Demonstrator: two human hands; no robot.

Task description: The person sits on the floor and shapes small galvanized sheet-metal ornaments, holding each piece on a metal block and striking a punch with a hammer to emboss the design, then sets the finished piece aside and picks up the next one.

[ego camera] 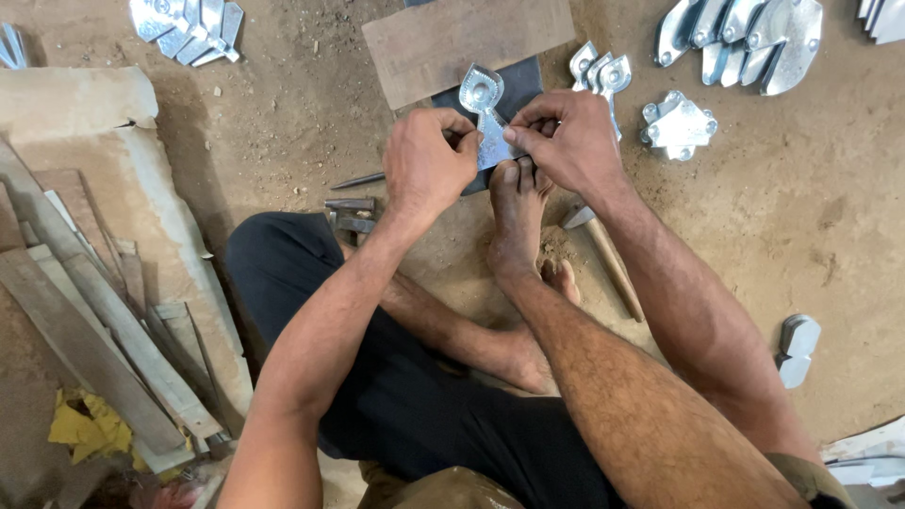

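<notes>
Gripping 1 metal plate [486, 113] w/ left hand [429, 162] & right hand [570, 141].

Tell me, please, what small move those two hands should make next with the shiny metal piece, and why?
Probably lower the metal piece flat onto the dark plate. Both the left hand and the right hand pinch its lower end just above the toes of the foot, while its rounded head already lies over the plate.

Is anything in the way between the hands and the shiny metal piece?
No. The left hand and the right hand both already grip the metal piece from either side, with nothing visible between fingers and metal. The person's foot sits just below it, over the dark plate.
</notes>
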